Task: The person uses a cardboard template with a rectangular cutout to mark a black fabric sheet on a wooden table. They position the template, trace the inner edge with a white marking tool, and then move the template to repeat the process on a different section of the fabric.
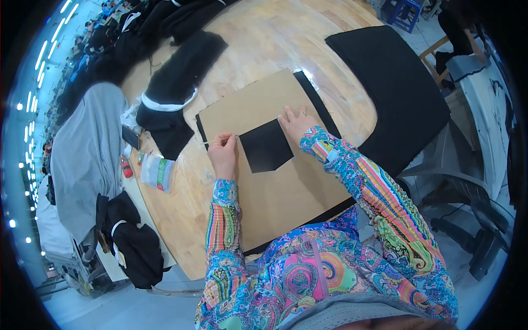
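Note:
A brown cardboard sheet [297, 192] lies over black fabric [319, 104], which shows along its edges. In the middle of the sheet is a black pocket-shaped area [268, 146] with a pointed lower edge; I cannot tell if it is a cut-out or a separate piece. My left hand [223, 154] is closed in a pinch at its upper left corner, with a thin pale stick [211, 142] sticking out to the left. At the upper right corner my right hand [297, 122] lies on the cardboard, its fingers apart and holding nothing.
A large black fabric piece [396, 93] hangs over the table's right edge. Black garments with a white band [165, 104] lie at the left, near a clear plastic packet [157, 172] and a small red bottle [126, 166]. Grey cloth [82, 154] drapes beyond the left edge.

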Demonstrator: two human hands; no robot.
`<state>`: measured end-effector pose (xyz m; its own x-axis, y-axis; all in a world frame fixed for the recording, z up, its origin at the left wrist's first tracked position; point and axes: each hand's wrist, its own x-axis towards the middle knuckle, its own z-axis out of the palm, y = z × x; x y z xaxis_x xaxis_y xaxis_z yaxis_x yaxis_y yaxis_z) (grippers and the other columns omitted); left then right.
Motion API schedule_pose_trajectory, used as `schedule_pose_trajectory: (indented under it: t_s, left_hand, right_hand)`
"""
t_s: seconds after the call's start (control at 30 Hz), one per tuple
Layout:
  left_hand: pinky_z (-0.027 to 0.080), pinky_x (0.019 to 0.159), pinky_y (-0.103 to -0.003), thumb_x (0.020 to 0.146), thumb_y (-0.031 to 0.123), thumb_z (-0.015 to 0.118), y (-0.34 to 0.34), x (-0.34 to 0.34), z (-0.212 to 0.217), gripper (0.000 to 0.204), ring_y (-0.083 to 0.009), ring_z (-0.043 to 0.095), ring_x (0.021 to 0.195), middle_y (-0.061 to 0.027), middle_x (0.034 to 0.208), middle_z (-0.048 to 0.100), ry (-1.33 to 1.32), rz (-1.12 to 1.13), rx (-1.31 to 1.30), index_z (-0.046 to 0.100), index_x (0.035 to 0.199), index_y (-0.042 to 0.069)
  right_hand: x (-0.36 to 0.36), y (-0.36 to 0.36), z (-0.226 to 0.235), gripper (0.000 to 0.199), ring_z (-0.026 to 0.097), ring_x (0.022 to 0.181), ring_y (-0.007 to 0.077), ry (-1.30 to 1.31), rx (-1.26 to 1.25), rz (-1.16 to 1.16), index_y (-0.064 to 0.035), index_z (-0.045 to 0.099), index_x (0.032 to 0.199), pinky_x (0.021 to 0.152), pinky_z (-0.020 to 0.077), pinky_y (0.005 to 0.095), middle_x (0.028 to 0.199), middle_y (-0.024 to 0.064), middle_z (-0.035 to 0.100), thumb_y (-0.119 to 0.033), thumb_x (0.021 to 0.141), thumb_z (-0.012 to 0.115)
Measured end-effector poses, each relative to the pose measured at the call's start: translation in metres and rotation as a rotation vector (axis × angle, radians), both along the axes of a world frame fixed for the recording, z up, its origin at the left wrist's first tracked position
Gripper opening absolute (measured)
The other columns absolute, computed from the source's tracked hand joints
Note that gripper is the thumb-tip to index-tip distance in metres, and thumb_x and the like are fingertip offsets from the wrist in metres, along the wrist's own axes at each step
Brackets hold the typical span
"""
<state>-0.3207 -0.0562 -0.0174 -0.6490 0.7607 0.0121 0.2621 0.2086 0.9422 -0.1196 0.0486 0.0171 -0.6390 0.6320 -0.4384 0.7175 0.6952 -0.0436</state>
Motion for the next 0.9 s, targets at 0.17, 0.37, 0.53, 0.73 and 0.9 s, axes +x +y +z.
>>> schedule_pose_trajectory:
  t_s: [0.17, 0.37, 0.53, 0.73, 0.9]
  left_hand:
    - [0.049, 0.065, -0.027, 0.079, 0.012, 0.065, -0.001, 0.001, -0.005, 0.013, -0.0151, 0.064, 0.070, -0.0122, 0.077, 0.067, 0.163, 0.004, -0.032, 0.064, 0.084, 0.000]
    - [0.050, 0.066, -0.028, 0.079, 0.014, 0.064, -0.002, 0.004, -0.003, 0.014, -0.0175, 0.065, 0.071, -0.0121, 0.078, 0.068, 0.238, -0.014, -0.059, 0.064, 0.085, 0.001]
    - [0.050, 0.065, -0.028, 0.079, 0.015, 0.063, -0.002, 0.010, 0.003, 0.015, -0.0195, 0.065, 0.070, -0.0125, 0.077, 0.067, 0.309, -0.009, -0.071, 0.064, 0.083, 0.000]
    - [0.050, 0.065, -0.028, 0.080, 0.014, 0.062, -0.004, 0.004, -0.003, 0.014, -0.0193, 0.065, 0.070, -0.0122, 0.077, 0.067, 0.184, 0.011, -0.046, 0.064, 0.085, 0.001]
    - [0.050, 0.066, -0.029, 0.080, 0.015, 0.062, -0.003, 0.010, 0.000, 0.014, -0.0197, 0.065, 0.071, -0.0126, 0.077, 0.067, 0.247, -0.014, -0.057, 0.063, 0.085, 0.002]
  right_hand:
    - [0.002, 0.000, 0.009, 0.075, 0.032, 0.125, 0.0482, -0.022, -0.006, 0.021, -0.0094, 0.022, 0.140, 0.094, 0.0455, 0.0398, 0.147, 0.0171, 0.018, 0.004, 0.075, 0.056]
    - [0.001, -0.001, 0.011, 0.080, 0.032, 0.125, 0.0478, -0.021, -0.024, 0.004, -0.0103, 0.022, 0.141, 0.094, 0.0455, 0.0395, 0.147, 0.0169, 0.017, 0.006, 0.072, 0.058]
    - [0.001, -0.001, 0.013, 0.081, 0.033, 0.125, 0.0471, -0.042, -0.009, 0.017, -0.0107, 0.022, 0.140, 0.093, 0.0466, 0.0387, 0.147, 0.0159, 0.017, 0.006, 0.070, 0.059]
    - [0.001, -0.001, 0.004, 0.055, 0.028, 0.127, 0.0486, 0.008, -0.014, -0.025, -0.0145, 0.029, 0.140, 0.091, 0.0474, 0.0418, 0.148, 0.0132, 0.017, -0.006, 0.088, 0.045]
    - [0.001, -0.002, 0.007, 0.053, 0.028, 0.127, 0.0486, -0.009, -0.004, -0.011, -0.0146, 0.029, 0.140, 0.091, 0.0474, 0.0419, 0.148, 0.0133, 0.017, -0.007, 0.089, 0.043]
